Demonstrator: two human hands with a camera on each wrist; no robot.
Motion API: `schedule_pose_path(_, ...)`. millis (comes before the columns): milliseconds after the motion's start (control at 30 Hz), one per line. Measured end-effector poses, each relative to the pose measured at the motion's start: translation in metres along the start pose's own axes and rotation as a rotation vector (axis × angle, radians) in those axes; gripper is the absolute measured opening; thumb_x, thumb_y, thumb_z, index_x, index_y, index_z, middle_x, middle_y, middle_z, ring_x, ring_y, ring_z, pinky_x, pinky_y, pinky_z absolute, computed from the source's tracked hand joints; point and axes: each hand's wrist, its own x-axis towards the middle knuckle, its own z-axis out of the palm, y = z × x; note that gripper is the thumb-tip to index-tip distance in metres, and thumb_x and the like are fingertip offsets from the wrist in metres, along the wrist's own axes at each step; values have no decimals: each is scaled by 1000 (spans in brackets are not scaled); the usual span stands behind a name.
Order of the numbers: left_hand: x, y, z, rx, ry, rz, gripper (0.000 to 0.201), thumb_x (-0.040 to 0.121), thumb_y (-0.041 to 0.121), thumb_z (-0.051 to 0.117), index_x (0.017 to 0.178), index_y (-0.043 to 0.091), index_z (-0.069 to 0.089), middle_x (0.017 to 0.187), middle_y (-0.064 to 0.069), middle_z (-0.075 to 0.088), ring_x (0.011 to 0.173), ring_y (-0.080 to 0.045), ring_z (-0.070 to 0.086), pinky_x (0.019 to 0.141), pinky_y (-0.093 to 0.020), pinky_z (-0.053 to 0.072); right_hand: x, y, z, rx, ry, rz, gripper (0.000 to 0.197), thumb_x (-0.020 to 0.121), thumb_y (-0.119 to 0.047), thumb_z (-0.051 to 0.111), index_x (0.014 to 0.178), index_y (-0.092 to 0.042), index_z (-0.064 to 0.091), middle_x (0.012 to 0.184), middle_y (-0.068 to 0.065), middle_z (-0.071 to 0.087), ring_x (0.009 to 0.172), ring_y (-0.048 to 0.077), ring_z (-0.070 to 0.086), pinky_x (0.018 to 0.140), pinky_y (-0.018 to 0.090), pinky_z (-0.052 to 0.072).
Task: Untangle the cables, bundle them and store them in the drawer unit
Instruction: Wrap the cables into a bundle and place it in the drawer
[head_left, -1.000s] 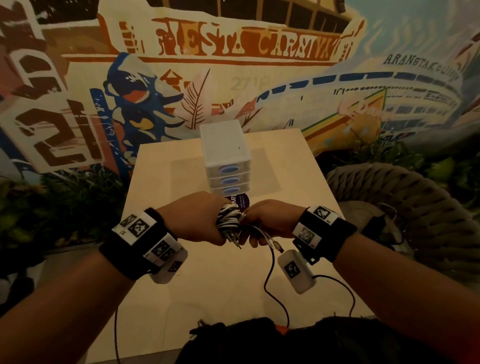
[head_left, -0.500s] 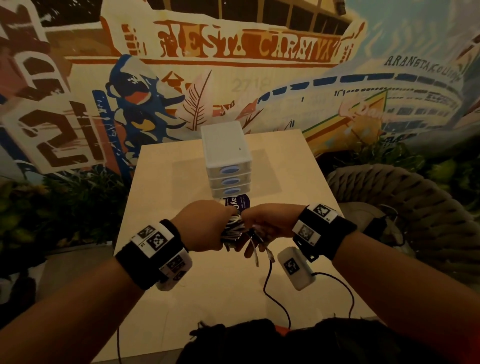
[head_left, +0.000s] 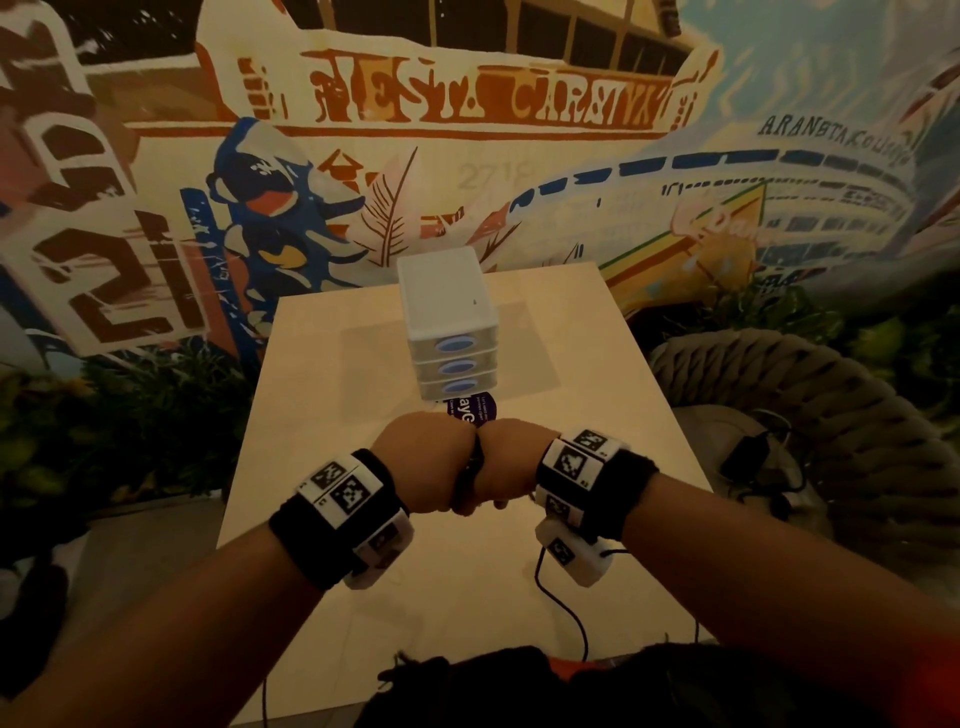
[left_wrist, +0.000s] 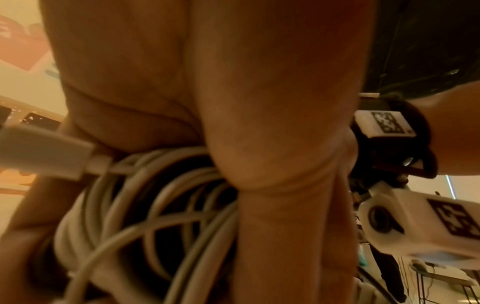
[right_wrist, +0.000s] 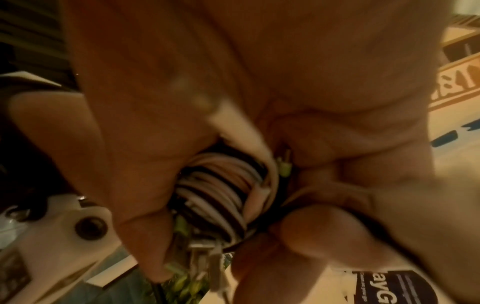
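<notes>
White and black cable loops sit packed into one coil, and both hands are wrapped round it above the pale tabletop. The left hand curls its fingers over the loops so they cannot spring apart; a white plug pokes out at nine o'clock of the coil in the left wrist view. The right hand presses knuckle to knuckle against the other hand, with its fingers closed round the striped windings, probably to tuck in the loose ends (metal connector tips dangle below, blurred). From the head view the coil is almost hidden between the two fists.

The white drawer unit stands at twelve o'clock from the hands, near but apart, all three drawers shut, a purple round sticker at its foot. I judge the bundling nearly finished; a drawer is not yet opened, which will need one hand freed.
</notes>
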Motion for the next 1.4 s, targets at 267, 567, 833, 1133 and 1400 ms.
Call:
schedule_pose_path(267, -14, -24, 5, -277, 291, 155, 77, 75, 37, 80, 140, 35, 39, 128, 10, 58, 102, -13, 62, 81, -30, 56, -14, 19, -14, 247, 53, -128, 6, 78, -21, 78, 82, -24, 74, 69, -9, 70, 63, 9, 68, 62, 22, 52)
schedule_pose_path(567, -35, -46, 9, -1197, 439, 120, 115, 59, 33, 98, 151, 42, 30, 137, 15, 55, 123, -14, 60, 97, -36, 56, -30, 35, -22, 688, -63, -368, 14, 89, -3, 68, 85, -16, 70, 67, -7, 69, 62, 12, 64, 58, 25, 46)
schedule_pose_path(833, -33, -9, -20, -1364, 235, 413, 71, 66, 35, 83, 131, 50, 58, 130, 30, 62, 124, 6, 57, 98, -13, 47, -34, 18, -17, 1121, -386, -586, 38, 66, -12, 65, 103, -8, 63, 79, 11, 62, 62, 20, 51, 56, 27, 43)
schedule_pose_path(1133, -35, -2, -42, -1526, 392, 463, 37, 84, 27, 80, 118, 26, 69, 108, -3, 73, 102, -29, 70, 85, -53, 58, -41, 9, -23, 1055, -367, -706, 52, 75, -34, 83, 110, -7, 56, 76, 4, 67, 60, 12, 63, 58, 27, 54)
schedule_pose_path(1400, -31, -20, -49, -1468, 565, 216, 27, 90, 20, 73, 101, -2, 63, 84, -22, 63, 79, -38, 65, 78, -61, 57, -31, 35, -13, 801, -200, -452, 22, 104, -31, 54, 106, -12, 65, 64, -3, 38, 56, 15, 40, 66, 35, 47)
